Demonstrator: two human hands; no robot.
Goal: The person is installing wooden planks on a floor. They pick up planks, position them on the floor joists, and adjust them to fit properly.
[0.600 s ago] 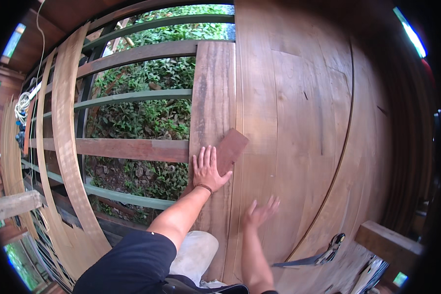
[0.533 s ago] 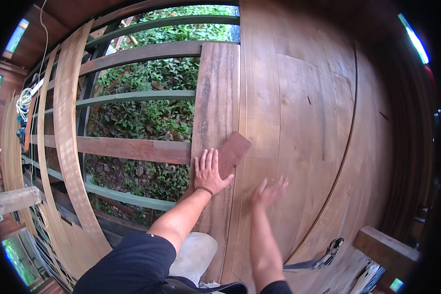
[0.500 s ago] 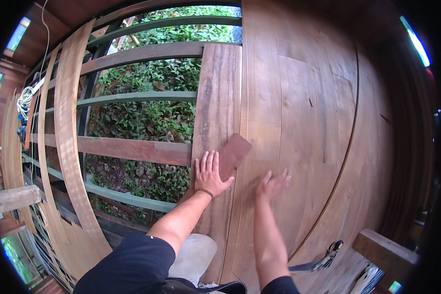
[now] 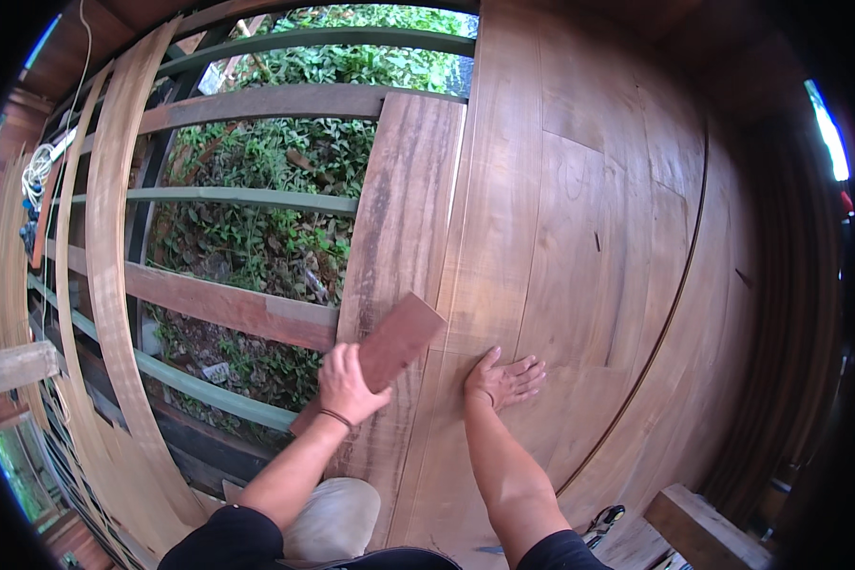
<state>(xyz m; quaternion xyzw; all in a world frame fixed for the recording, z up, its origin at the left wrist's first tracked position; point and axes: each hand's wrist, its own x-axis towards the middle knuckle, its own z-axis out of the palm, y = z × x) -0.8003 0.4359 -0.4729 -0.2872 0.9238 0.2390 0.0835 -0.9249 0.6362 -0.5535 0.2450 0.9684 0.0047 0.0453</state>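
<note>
A short reddish-brown wood offcut [image 4: 401, 340] lies slantwise over a long floorboard [image 4: 404, 190], its lower end reaching past the board's left edge. My left hand [image 4: 348, 386] grips the offcut, thumb on its right side and fingers on the left. Flat on the laid wooden floor [image 4: 579, 275] rests my right hand [image 4: 505, 380], fingers spread and holding nothing. A thin gap runs between the long board's upper right edge and the floor beside it.
Left of the board, green and reddish joists [image 4: 218, 294] span open ground with plants [image 4: 256, 228]. Loose long planks [image 4: 114, 209] lie across them farther left. A ratchet strap [image 4: 603, 522] and a timber block [image 4: 703, 527] sit at the lower right. Coiled cord [image 4: 38, 166] hangs at far left.
My left hand has drawn the offcut down and left, turning it away from the board's right edge. My right hand has come down from the air onto the floor. The view has shifted slightly.
</note>
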